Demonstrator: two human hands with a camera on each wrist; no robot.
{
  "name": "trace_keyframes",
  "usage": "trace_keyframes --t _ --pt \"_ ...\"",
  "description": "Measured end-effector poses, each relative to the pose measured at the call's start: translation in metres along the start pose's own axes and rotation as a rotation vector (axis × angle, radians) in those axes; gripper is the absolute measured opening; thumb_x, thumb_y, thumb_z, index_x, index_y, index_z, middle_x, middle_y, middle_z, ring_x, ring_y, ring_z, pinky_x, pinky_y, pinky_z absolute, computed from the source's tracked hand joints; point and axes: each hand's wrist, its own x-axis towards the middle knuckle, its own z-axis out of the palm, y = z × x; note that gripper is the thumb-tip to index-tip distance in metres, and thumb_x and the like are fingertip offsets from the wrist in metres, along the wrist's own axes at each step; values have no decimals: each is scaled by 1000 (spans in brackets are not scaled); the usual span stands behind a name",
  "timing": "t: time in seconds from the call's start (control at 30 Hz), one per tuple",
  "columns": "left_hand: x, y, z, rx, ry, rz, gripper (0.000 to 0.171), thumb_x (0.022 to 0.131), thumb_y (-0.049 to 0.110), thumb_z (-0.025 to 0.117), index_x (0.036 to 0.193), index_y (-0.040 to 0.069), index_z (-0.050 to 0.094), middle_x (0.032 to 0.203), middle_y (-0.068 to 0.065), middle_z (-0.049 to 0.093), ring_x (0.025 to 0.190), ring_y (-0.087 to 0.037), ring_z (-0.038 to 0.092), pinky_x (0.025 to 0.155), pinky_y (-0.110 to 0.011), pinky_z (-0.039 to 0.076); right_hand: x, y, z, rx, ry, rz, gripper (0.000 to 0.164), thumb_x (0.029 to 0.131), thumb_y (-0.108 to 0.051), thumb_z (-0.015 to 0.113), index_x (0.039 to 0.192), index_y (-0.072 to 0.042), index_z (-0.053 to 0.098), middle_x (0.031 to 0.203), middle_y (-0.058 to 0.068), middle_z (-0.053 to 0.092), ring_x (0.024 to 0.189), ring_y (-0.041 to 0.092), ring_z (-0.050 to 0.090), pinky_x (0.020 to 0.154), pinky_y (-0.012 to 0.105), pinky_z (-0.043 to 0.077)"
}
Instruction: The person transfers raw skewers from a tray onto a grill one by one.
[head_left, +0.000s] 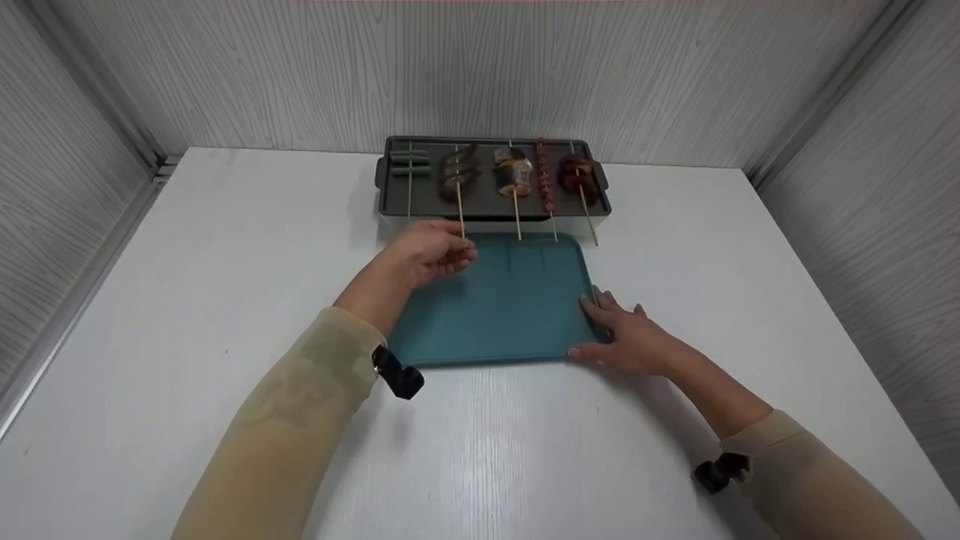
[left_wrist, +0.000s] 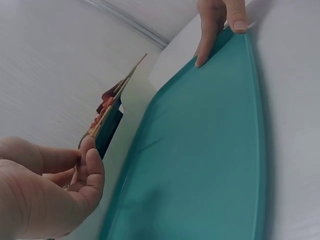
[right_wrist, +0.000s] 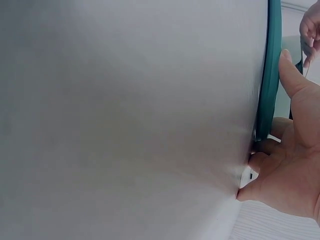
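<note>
My left hand point(head_left: 429, 251) pinches the lower end of the stick of a brown skewer point(head_left: 458, 176), second from the left. The food on that skewer lies on a dark grill pan point(head_left: 490, 208) at the back. In the left wrist view the thumb and fingers point(left_wrist: 89, 160) meet around the stick. In front of the grill lies a flat teal tray point(head_left: 502, 315). At its near right corner my right hand point(head_left: 631, 339) holds the tray, its thumb on the near edge and its fingers along the right side. The right wrist view shows the thumb on the tray's rim point(right_wrist: 270, 75).
Beside the brown skewer the grill bears a green skewer point(head_left: 410, 171), a skewer with a pale, brown-banded chunk point(head_left: 513, 174), a thin red beaded skewer point(head_left: 546, 180) and a dark red skewer point(head_left: 576, 180). Several sticks overhang the tray. Grey panels point(head_left: 480, 67) enclose the white table point(head_left: 480, 450).
</note>
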Motion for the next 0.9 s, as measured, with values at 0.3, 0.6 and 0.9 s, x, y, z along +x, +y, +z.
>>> trace_keyframes --t 0.3,0.6,0.9 --pt "-10 -5 -3 69 18 9 58 106 6 62 161 3 43 138 -22 65 104 -23 72 100 -36 57 3 3 1 8 4 -12 105 95 -64 71 170 -9 21 178 15 3 162 40 0 125 69 -2" --pt "-49 -26 -15 528 85 214 61 109 27 61 161 1 43 148 -19 60 132 -30 62 109 -44 52 -1 5 -1 8 56 -47 100 99 -67 64 170 -11 22 177 18 10 161 42 13 125 68 12" --pt "-83 -59 -39 1080 317 576 82 104 50 62 160 -6 39 158 -31 45 143 -47 48 115 -60 42 -1 -13 -11 -101 256 -80 95 103 -66 55 172 -12 16 177 19 5 163 40 2 124 72 5"
